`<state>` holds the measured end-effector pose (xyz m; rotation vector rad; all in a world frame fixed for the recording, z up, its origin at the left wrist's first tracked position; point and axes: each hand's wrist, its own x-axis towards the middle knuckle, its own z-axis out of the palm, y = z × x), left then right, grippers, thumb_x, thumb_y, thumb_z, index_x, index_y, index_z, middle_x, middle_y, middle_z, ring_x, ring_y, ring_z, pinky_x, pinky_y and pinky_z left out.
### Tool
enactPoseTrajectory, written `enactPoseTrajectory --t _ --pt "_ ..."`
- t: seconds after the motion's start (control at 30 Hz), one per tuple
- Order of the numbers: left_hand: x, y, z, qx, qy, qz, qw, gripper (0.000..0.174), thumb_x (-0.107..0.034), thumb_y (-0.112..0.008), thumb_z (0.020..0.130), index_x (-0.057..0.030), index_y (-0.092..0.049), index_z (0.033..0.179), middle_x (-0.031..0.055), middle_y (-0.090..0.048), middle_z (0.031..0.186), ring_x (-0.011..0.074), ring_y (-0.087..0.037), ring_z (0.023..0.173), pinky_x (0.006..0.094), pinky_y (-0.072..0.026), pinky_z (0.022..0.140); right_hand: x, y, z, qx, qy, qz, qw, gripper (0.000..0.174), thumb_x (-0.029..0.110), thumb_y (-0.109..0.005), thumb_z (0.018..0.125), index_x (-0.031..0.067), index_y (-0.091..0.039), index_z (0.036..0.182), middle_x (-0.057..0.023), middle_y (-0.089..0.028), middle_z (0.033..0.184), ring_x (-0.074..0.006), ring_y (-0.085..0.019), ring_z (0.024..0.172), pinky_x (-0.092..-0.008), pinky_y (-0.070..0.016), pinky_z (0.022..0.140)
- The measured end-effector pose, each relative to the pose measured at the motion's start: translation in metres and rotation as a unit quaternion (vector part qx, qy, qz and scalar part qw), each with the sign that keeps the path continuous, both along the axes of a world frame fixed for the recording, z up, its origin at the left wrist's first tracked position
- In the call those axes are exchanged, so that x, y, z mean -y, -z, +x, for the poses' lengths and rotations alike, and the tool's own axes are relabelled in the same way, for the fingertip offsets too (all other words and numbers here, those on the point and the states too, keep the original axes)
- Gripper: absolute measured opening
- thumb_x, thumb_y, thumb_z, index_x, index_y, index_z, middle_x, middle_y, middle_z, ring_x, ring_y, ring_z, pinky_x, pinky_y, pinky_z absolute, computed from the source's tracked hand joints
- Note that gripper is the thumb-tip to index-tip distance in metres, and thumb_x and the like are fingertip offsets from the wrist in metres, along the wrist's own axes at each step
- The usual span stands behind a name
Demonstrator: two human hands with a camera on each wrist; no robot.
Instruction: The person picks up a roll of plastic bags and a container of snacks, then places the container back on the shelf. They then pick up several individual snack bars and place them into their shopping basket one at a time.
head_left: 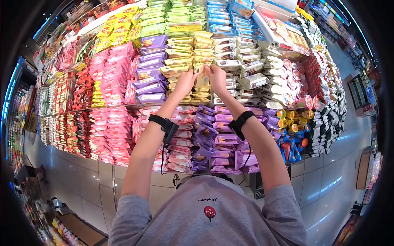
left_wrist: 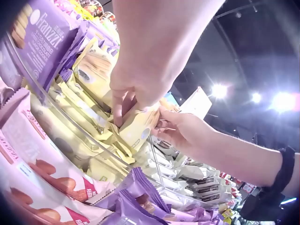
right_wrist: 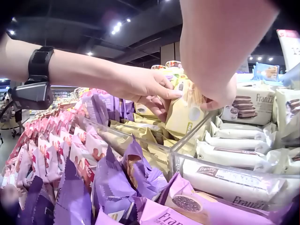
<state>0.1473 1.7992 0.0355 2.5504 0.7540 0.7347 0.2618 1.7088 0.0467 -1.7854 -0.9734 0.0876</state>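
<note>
nearest is the person's grey shirt, with a red print and small lettering too inverted to read. beyond it, purple packs line the front row beside pink packs; one lilac pack reads "fran", the rest cut off. behind the clear divider, the yellow pack is held upright just above a row of yellow packs; its print is too small to read. the left hand pinches its upper left edge, thumb on the front; the right hand grips the opposite edge with bent fingers. white packs to the right read "franzzi", as does a violet pack to the left, with "chocolate" below. farther back, a yellow price card shows "19" before green packs.
</note>
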Motion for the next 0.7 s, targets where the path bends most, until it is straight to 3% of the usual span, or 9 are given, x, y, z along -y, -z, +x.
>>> enactPoseTrajectory --t 0.07,0.17,0.27,0.33,0.47,0.53,0.57,0.6,0.7 --pt "-0.001 0.004 0.000 -0.002 -0.006 -0.001 1.000 0.038 -0.029 -0.054 0.086 0.0061 -0.050 0.071 0.0248 -0.054 0.062 0.0412 -0.054 0.061 0.0456 -0.0421 0.057 0.000 0.000 -0.002 -0.003 -0.002 -0.020 1.000 0.030 0.020 -0.059 0.082 -0.0046 -0.051 0.066 -0.0208 -0.049 0.058 -0.0364 -0.048 0.056 -0.0414 -0.0374 0.053" --pt "-0.003 0.018 0.000 0.002 -0.016 0.006 1.000 0.036 -0.027 -0.053 0.086 0.0067 -0.051 0.073 0.0255 -0.054 0.062 0.0412 -0.054 0.062 0.0456 -0.0429 0.058 -0.002 0.008 -0.001 0.022 -0.002 0.023 0.999 0.025 0.018 -0.062 0.080 -0.0045 -0.054 0.072 -0.0174 -0.050 0.058 -0.0249 -0.042 0.049 -0.0346 -0.0372 0.050" --pt "0.007 0.019 0.000 0.006 -0.044 -0.015 0.999 0.034 -0.025 -0.053 0.086 0.0072 -0.051 0.077 0.0261 -0.054 0.063 0.0413 -0.055 0.062 0.0454 -0.0435 0.058 -0.006 0.018 -0.005 0.091 0.024 0.083 0.992 0.023 0.016 -0.065 0.078 -0.0050 -0.054 0.073 -0.0169 -0.055 0.065 -0.0260 -0.050 0.054 -0.0341 -0.0406 0.053" --pt "0.018 0.009 0.000 -0.031 -0.072 -0.034 0.996 0.030 -0.023 -0.054 0.085 0.0079 -0.053 0.085 0.0262 -0.057 0.068 0.0412 -0.058 0.064 0.0448 -0.0465 0.056 -0.003 0.017 -0.006 0.052 0.010 0.046 0.998 0.022 0.015 -0.066 0.076 -0.0049 -0.056 0.075 -0.0165 -0.058 0.069 -0.0261 -0.054 0.059 -0.0333 -0.0427 0.056" --pt "0.032 -0.007 -0.002 0.067 -0.101 0.055 0.991 0.026 -0.019 -0.054 0.084 0.0066 -0.054 0.084 0.0238 -0.057 0.062 0.0392 -0.058 0.060 0.0446 -0.0461 0.055 0.020 0.005 0.007 0.020 -0.004 0.026 0.999 0.020 0.013 -0.066 0.076 -0.0040 -0.059 0.082 -0.0155 -0.062 0.074 -0.0229 -0.060 0.066 -0.0301 -0.0465 0.062" --pt "0.023 0.007 0.001 0.032 -0.102 -0.036 0.994 0.025 -0.019 -0.055 0.084 0.0066 -0.053 0.084 0.0236 -0.057 0.064 0.0386 -0.058 0.062 0.0442 -0.0460 0.056 0.039 -0.004 0.015 -0.004 0.002 0.030 1.000 0.018 0.013 -0.064 0.078 -0.0037 -0.059 0.084 -0.0131 -0.064 0.075 -0.0194 -0.061 0.068 -0.0289 -0.0469 0.063" --pt "0.018 0.013 0.003 0.013 -0.102 -0.081 0.991 0.025 -0.018 -0.055 0.084 0.0066 -0.053 0.085 0.0235 -0.057 0.065 0.0383 -0.058 0.063 0.0440 -0.0460 0.056 0.050 -0.009 0.020 -0.013 0.012 0.055 0.998 0.015 0.012 -0.063 0.077 -0.0020 -0.060 0.082 -0.0160 -0.062 0.074 -0.0243 -0.061 0.067 -0.0307 -0.0468 0.062" --pt "0.016 0.012 0.004 -0.017 -0.112 -0.111 0.987 0.026 -0.019 -0.055 0.084 0.0070 -0.052 0.085 0.0245 -0.057 0.071 0.0392 -0.058 0.068 0.0443 -0.0456 0.059 0.061 -0.008 0.028 -0.014 0.032 0.054 0.998 0.016 0.013 -0.062 0.077 -0.0022 -0.060 0.084 -0.0155 -0.063 0.074 -0.0228 -0.062 0.067 -0.0306 -0.0471 0.062" --pt "0.020 0.013 0.002 0.033 -0.108 -0.125 0.986 0.027 -0.019 -0.056 0.084 0.0072 -0.052 0.083 0.0263 -0.057 0.076 0.0406 -0.057 0.072 0.0453 -0.0450 0.062 0.091 0.002 0.056 -0.106 0.082 0.033 0.990 0.019 0.015 -0.061 0.078 -0.0025 -0.061 0.087 -0.0132 -0.064 0.072 -0.0201 -0.062 0.066 -0.0302 -0.0479 0.062"
